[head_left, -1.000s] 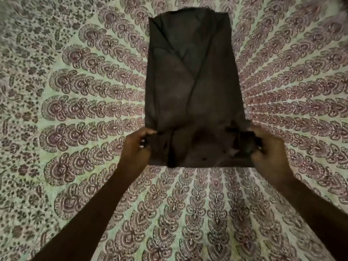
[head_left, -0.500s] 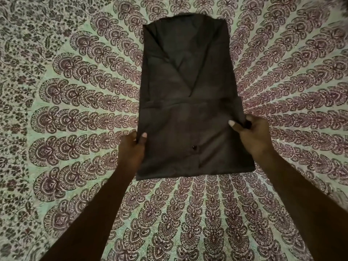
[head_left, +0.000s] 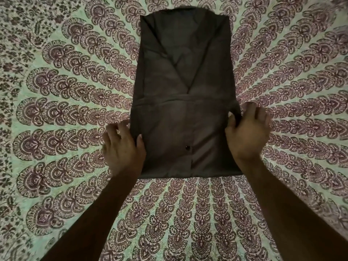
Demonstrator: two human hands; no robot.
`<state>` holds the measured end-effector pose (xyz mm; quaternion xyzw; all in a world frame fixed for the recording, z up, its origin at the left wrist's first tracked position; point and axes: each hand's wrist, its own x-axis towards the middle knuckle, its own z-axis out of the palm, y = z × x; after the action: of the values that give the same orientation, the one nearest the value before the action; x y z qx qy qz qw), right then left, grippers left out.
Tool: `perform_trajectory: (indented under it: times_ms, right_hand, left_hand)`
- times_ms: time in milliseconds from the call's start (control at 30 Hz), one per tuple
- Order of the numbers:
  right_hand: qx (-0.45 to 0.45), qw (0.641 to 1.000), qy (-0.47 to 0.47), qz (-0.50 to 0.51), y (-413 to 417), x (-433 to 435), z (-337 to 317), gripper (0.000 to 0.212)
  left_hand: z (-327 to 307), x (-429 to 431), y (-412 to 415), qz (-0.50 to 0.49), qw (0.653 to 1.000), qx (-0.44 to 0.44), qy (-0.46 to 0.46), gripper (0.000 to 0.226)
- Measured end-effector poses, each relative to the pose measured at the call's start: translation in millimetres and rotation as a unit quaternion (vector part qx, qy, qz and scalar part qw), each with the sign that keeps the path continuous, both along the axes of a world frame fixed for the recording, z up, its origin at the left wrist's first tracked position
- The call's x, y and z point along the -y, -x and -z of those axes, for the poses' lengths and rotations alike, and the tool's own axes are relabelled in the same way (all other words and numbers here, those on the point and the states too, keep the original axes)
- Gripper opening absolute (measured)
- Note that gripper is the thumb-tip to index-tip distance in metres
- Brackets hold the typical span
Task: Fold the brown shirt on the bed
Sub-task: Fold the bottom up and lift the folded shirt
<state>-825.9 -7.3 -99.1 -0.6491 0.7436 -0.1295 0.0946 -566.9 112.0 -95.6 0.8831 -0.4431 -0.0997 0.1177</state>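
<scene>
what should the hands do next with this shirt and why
Probably fold the near half up over the far half: the brown shirt lies as a long rectangle, hem end already turned up once, and the left hand and right hand sit at that flap's side edges.

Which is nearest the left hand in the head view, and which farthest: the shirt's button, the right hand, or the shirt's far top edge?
Measured from the left hand:
1. The button, just to its right on the near flap of the brown shirt.
2. The right hand, across the shirt at its right edge.
3. The far top edge, at the shirt's other end, away from the person.
</scene>
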Motion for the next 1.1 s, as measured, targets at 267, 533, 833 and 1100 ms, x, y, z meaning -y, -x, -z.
perform_trajectory:
  times_ms: [267,533,833,1100]
  right_hand:
    - [-0.040,0.922,-0.071,-0.378,-46,-51,24,0.061]
    - [-0.093,0.949,-0.082,-0.292,-10,-18,40,0.074]
    - [-0.100,0.969,-0.143,-0.176,25,-24,34,0.076]
    - [-0.117,0.948,-0.158,-0.251,67,-97,-7,0.076]
  left_hand:
    - [28,8,6,0.269,0.960,0.036,-0.062,0.083]
    - [49,6,3,0.244,0.966,0.066,-0.052,0.085]
    - [43,8,-7,0.254,0.964,-0.028,-0.078,0.088]
    - [-5,-65,-14,0.294,0.949,-0.042,-0.108,0.069]
